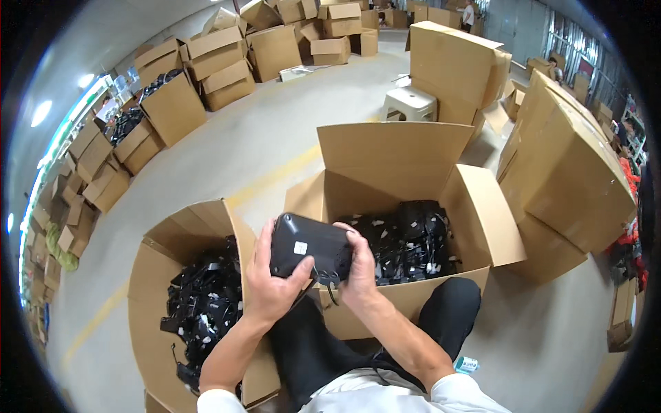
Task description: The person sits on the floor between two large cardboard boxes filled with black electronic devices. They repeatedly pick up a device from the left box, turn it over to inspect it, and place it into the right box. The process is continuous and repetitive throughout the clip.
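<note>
The black rounded plastic device (310, 249) with a small white square label was clamped between the left hand (272, 279) and the right hand (359, 265), above the person's lap. Two open brown cardboard boxes (399, 172) (151, 268) of black parts stood just beyond and to the left. Stacked cartons (227, 62) lined the far grey concrete floor (255, 144), near a white plastic stool (410, 103).

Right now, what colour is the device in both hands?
Black, with a small white sticker; the device shows best in the head view.
</note>
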`<state>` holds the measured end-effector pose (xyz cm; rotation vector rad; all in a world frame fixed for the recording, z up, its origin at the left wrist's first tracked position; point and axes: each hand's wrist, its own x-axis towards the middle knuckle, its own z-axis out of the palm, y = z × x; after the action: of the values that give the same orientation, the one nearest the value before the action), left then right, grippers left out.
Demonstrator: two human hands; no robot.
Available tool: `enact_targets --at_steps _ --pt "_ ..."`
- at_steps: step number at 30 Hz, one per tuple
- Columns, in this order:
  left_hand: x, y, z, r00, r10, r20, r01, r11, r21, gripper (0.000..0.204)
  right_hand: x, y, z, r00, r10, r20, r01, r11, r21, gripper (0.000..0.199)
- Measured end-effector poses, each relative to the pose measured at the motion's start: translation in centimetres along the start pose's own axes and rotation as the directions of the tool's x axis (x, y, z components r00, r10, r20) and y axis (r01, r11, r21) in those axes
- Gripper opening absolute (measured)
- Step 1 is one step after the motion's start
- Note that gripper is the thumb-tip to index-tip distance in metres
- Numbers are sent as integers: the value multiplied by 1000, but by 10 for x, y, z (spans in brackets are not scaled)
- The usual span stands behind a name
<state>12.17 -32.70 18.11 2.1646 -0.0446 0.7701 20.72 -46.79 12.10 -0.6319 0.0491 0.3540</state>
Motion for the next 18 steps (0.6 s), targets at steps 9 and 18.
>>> enact_targets --at_steps 9,18 --pt "15 24 -6 864 -423 271 491 596 -636 55 -3 -42 0 744 -536 398 668 608 -430 62" --pt "-3 7 12 936 -284 208 352 761 -545 70 -12 -48 -24 899 -208 385 379 809 -449 53"
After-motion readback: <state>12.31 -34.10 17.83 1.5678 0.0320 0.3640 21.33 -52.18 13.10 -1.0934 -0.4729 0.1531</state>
